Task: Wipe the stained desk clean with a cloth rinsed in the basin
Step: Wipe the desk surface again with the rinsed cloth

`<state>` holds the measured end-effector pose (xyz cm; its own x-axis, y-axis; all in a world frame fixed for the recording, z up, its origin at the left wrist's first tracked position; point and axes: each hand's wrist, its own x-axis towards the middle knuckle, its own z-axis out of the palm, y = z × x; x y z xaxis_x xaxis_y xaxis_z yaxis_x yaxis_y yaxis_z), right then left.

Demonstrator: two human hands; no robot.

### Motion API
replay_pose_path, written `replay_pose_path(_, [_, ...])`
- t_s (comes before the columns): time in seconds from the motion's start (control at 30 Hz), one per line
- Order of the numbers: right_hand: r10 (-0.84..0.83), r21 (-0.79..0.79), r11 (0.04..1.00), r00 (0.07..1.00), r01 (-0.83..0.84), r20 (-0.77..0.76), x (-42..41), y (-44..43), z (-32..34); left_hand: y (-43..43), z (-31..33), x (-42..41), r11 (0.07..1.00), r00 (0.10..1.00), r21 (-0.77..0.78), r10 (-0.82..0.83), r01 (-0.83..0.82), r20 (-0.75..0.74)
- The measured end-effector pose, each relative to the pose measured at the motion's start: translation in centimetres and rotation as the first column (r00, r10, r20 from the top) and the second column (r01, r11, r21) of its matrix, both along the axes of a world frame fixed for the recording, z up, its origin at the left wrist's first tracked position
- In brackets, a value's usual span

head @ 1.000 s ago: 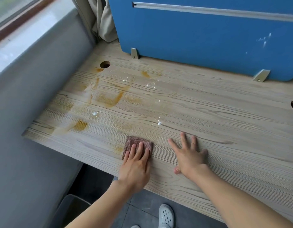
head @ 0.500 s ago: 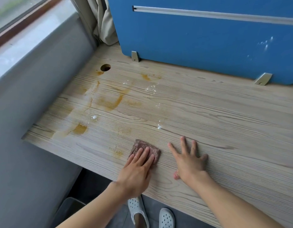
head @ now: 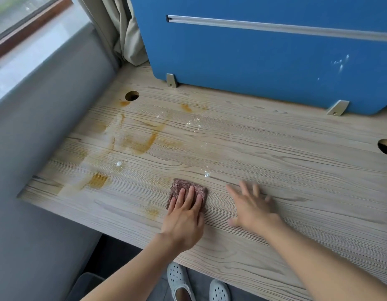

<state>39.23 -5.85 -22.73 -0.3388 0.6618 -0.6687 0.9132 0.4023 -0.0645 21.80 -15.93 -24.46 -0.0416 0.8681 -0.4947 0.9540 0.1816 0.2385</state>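
Near edge: the person's left hand (head: pixel 184 216) lies flat, fingers straight and together, pressing the brown cloth (head: pixel 186 189) onto the desk (head: pixel 296 170). The right hand (head: pixel 251 207), just right of it, is spread palm-down; it is blurred, so contact with the wood cannot be confirmed.

Change noted: over the last second the cloth has slid right, off the small orange smear (head: pixel 150 210). The smear is still visible, so that pass did not clear it.

Further back and left, the square brown patch (head: pixel 98 180), the large streaked stain (head: pixel 142 142) and the white specks (head: pixel 118 163) appear untouched. Marks also remain by the cable hole (head: pixel 131 95), below the blue partition (head: pixel 264 57).

Assessment: wiping is at an early stage; most soiling is outstanding.
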Motion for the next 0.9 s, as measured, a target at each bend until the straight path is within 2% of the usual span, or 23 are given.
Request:
replay_pose_path(0.13, [-0.038, -0.042, 0.998, 0.998, 0.04, 0.055, 0.0, 1.6, -0.2, -0.8, -0.3, -1.2, 0.991, 0.991, 0.02, -0.13, 0.131, -0.042])
replay_pose_path(0.3, [-0.011, 0.003, 1.0, 0.997, 0.011, 0.074, 0.0, 1.1, -1.0, 1.3, -0.4, -0.5, 1.0, 1.0, 0.019, -0.009, 0.01, -0.03])
replay_pose_path(0.47, [-0.01, -0.004, 1.0, 0.998, 0.01, 0.062, 0.1, 1.1, -1.1, 0.8, -0.4, -1.3, 0.989, 0.989, 0.022, -0.145, 0.146, -0.028])
replay_pose_path(0.63, [-0.01, -0.004, 1.0, 0.998, 0.01, 0.068, 0.1, 1.1, -1.0, 2.4, -0.4, -0.4, 0.999, 0.999, 0.026, -0.028, 0.029, -0.016])
replay_pose_path(0.77, [-0.001, -0.001, 1.0, 0.997, 0.001, 0.076, 0.1, 1.1, -0.9, 1.7, -0.6, -1.5, 0.983, 0.984, 0.047, -0.174, 0.176, -0.039])
replay_pose_path(0.9, [-0.005, 0.028, 1.0, 0.999, 0.004, 0.053, -0.5, 2.5, -0.5, 3.3, -0.4, -1.7, 0.997, 0.998, 0.055, -0.055, 0.056, -0.022])
